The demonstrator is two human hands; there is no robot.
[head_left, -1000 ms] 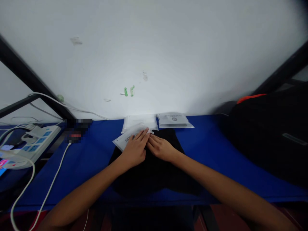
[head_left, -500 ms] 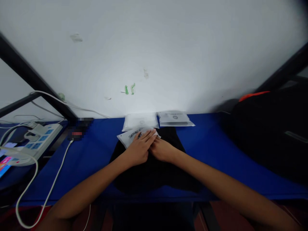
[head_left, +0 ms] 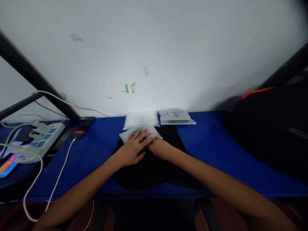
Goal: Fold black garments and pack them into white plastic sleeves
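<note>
A translucent white pouch with dark print lies on a folded black cloth. My left hand rests on top of the pouch, palm down, with its fingers spread. Beside it, my right hand is at the pouch's right part; its fingers are hidden under the pouch and my left fingers. Behind them, near the wall, lie another white pouch and, to its right, a printed pouch with something dark inside.
A large black bag stands at the right. To the left are a white power strip, a lit phone, a dark device and loose white cables. A white wall rises behind the blue surface.
My left hand has shifted left and its fingers have spread, where before they lay together over my right hand. The camera view has moved slightly.
</note>
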